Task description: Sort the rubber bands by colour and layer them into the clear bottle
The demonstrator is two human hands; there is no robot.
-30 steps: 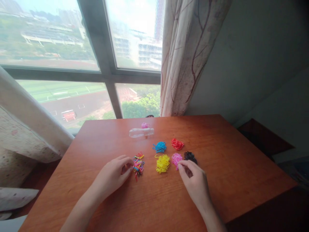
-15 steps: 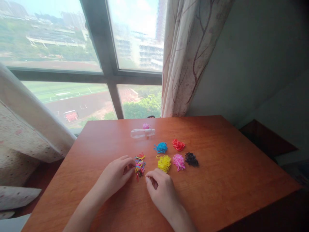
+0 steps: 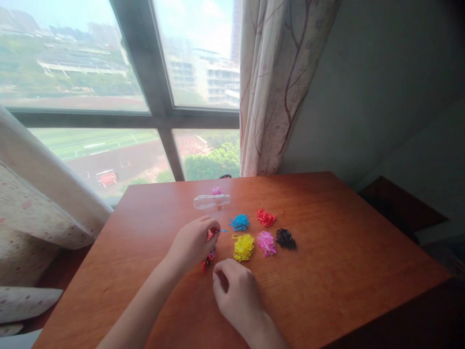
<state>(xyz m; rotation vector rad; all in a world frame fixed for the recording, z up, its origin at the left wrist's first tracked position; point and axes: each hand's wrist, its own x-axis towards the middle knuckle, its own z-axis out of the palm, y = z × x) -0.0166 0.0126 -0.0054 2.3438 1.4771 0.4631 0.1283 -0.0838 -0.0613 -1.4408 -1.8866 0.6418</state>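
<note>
My left hand pinches a blue rubber band, whose end sticks out to the right of the fingertips, a little short of the blue pile. Beneath that hand lies a small heap of mixed-colour rubber bands, mostly hidden by it. Close to the table's near side, my right hand rests with thumb and forefinger together; whatever is between them, if anything, cannot be made out. The yellow pile lies just beyond it, with the pink pile to the right.
A red pile and a black pile of bands lie on the right. Toward the window, a clear plastic container lies on its side before a small pink object. All are on the brown wooden table.
My left hand has moved up and to the right from the mixed heap, now with a blue band in its fingertips. My right hand has shifted slightly left and nearer to me.
</note>
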